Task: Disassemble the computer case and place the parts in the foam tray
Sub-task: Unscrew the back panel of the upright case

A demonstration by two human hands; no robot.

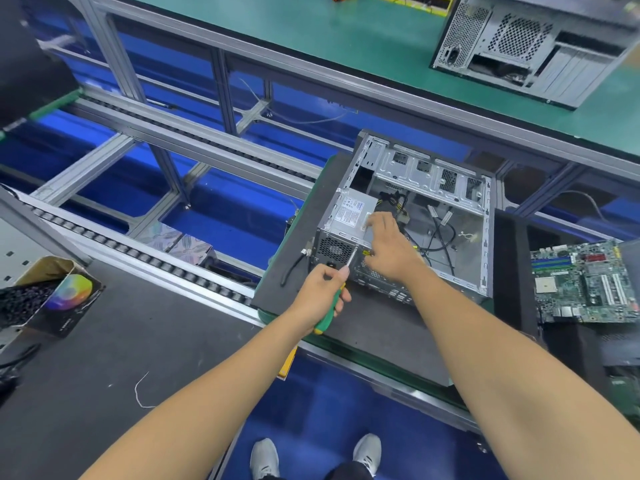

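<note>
Single view, head-worn, wide-angle. It looks forward and steeply down from standing height: the person's own shoes (315, 457) sit at the near edge, both forearms run up from the bottom corners toward centre. The open computer case (429, 216) lies slightly right of centre at arm's reach, close enough to read its inner brackets. Straight rails bow toward the edges. The far bench (311, 36) fills the top of frame; a motherboard (585, 282) sits at right, a cardboard box (52, 292) at left.
</note>
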